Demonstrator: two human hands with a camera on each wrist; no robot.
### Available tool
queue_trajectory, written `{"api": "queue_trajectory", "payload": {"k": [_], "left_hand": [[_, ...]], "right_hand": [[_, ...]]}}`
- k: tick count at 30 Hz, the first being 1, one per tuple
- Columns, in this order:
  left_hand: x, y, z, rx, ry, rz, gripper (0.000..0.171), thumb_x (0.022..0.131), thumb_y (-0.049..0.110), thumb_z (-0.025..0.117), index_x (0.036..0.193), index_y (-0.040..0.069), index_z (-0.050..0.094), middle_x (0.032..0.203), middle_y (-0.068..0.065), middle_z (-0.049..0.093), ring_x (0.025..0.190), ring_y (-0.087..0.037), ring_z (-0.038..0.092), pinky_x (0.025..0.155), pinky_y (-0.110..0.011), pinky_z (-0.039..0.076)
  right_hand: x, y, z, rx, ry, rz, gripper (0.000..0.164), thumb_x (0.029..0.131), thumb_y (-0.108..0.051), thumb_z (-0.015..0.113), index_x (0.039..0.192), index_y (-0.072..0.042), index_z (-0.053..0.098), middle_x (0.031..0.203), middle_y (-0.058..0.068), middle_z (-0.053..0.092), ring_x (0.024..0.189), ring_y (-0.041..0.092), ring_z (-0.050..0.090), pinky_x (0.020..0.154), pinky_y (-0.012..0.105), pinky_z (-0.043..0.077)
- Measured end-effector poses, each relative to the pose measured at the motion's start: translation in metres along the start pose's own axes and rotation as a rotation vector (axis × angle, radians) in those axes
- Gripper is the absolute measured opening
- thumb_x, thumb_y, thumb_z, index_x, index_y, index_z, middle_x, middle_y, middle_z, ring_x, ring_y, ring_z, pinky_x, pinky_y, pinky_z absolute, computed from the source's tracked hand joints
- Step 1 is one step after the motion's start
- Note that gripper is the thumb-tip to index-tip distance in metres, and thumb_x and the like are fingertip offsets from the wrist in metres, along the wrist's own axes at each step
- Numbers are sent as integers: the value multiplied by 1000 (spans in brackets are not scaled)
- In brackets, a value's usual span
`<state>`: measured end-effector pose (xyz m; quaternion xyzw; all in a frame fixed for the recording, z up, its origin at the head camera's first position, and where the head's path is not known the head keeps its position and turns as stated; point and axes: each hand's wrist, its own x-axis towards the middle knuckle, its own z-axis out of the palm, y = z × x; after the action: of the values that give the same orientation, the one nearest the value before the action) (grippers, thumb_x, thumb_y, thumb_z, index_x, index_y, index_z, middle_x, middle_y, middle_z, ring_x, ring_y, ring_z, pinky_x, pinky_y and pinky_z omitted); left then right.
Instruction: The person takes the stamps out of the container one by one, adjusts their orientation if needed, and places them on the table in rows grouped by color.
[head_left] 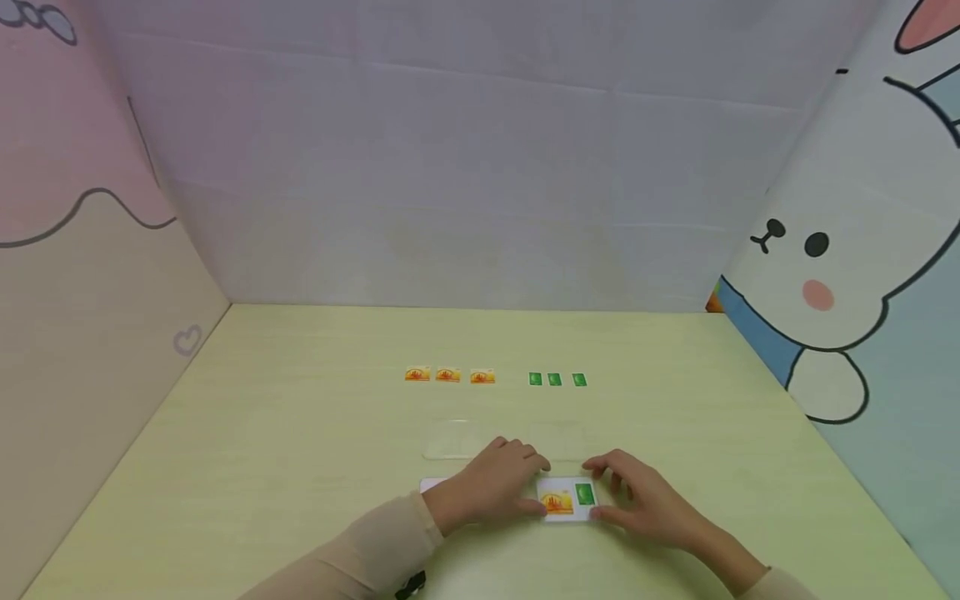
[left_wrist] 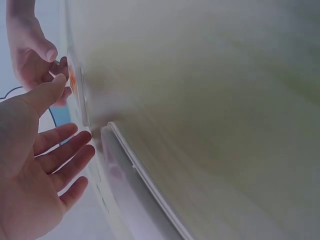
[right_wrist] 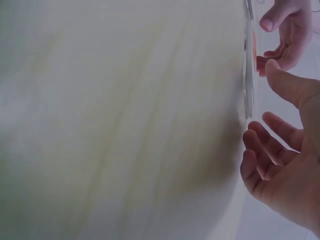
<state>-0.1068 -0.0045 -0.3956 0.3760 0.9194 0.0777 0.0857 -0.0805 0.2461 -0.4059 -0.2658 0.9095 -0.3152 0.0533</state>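
Observation:
A white rectangular plate lies on the table, bearing an orange-yellow picture piece on its left and a green piece on its right. My left hand is at the plate's left end, thumb by the orange piece and fingers spread in the left wrist view. At the right end is my right hand, its thumb at the near corner and its fingers loosely bent. Neither hand visibly grips the plate; exact contact cannot be told. A second white plate lies mostly hidden beneath my left hand and wrist.
Beyond the hands lie two clear rectangular pieces, a left one and a fainter right one. Farther back are three orange pieces and three green pieces in a row. Printed walls enclose the table. A black object shows by the left sleeve.

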Motion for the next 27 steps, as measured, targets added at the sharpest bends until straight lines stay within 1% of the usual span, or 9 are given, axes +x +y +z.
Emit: {"api": "queue_trajectory", "payload": {"k": [4,7,13,16,23,27], "left_hand": [[0,3,-1,24,4,-7,50,85,53,65,124,22,60,117,8,65,109,-9,56,95,-26,41],[1,5,-1,39,9,-8,50,85,53,64,123,22,61,116,8,65,108,-9,57,94,-26,41],[2,7,4,101,42,3,48,86,55,62,120,22,62,112,8,65,103,-8,57,90,-25,41],[2,7,5,124,51,3,47,86,56,62,118,22,63,110,8,65,101,-8,57,89,-25,42],[4,9,7,107,48,-6,47,86,57,61,117,22,63,110,8,65,99,-9,57,88,-25,42],[4,10,8,141,58,1,46,86,56,61,116,21,63,108,7,65,99,-9,57,87,-26,41]], "right_hand": [[0,-1,2,-27,-14,32,57,78,-35,77,125,-10,55,109,-5,58,85,2,47,73,18,45],[0,-2,3,-40,-21,43,60,77,-38,77,125,-11,55,111,-5,58,86,2,47,74,18,45],[1,-1,4,-77,-44,53,57,77,-44,76,122,-15,58,113,-8,57,89,2,47,78,19,46],[1,-1,4,-104,-55,43,55,78,-46,75,122,-16,59,114,-9,57,90,2,48,78,20,47],[1,0,6,-159,-58,14,55,79,-48,73,121,-16,59,113,-10,56,91,3,48,79,22,48],[1,1,7,-195,-54,15,54,78,-47,75,121,-17,60,113,-12,55,92,2,48,81,23,48]]}}
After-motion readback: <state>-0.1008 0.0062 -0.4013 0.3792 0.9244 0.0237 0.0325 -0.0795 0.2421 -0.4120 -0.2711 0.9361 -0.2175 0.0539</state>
